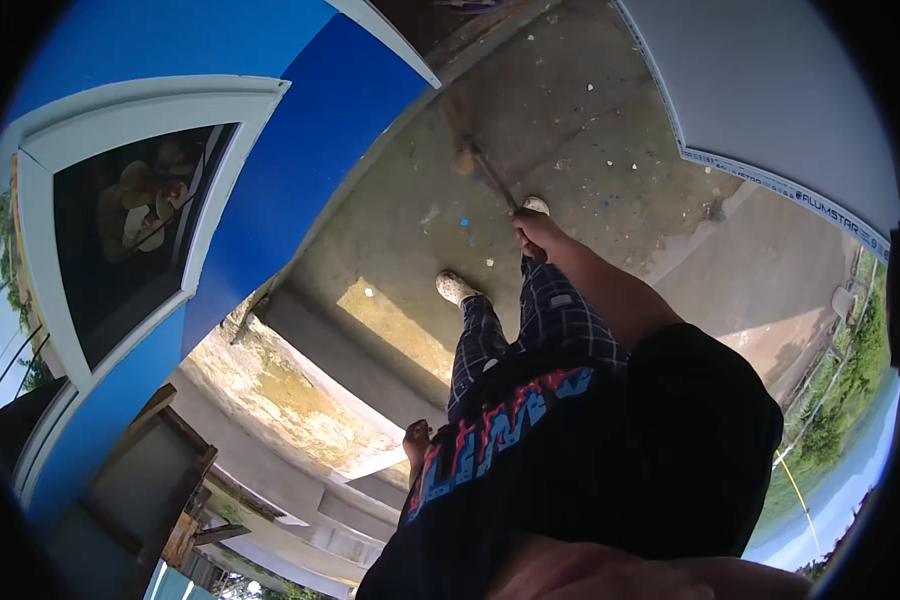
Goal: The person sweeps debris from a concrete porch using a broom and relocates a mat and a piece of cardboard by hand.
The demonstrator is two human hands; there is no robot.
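The step in hand appeared to be a sweeping stroke across the stained grey concrete floor (400,215). The grip of the right hand (538,234) was closed around the upper end of a long, thin, dark-handled broom (496,178), which extended forward over the floor ahead of the feet; its brownish head was blurred, so contact with the surface could not be confirmed. The left hand (417,438) hung beside the body with fingers curled; whether its grip was fully closed or held anything small could not be told. The next stroke probably called for keeping the head low and drawing it over the loose-looking white chips (490,262). A small bright-blue spot (464,222) marked the floor nearby. A glossy blue wall panel (280,170) with a white-framed, dark-glazed window (135,250) bounded the left side, and a large flat grey panel (770,80) screened the floor at upper right. Two pale clog-type shoes (452,288) stood within the working area, limiting the stroke toward the body.
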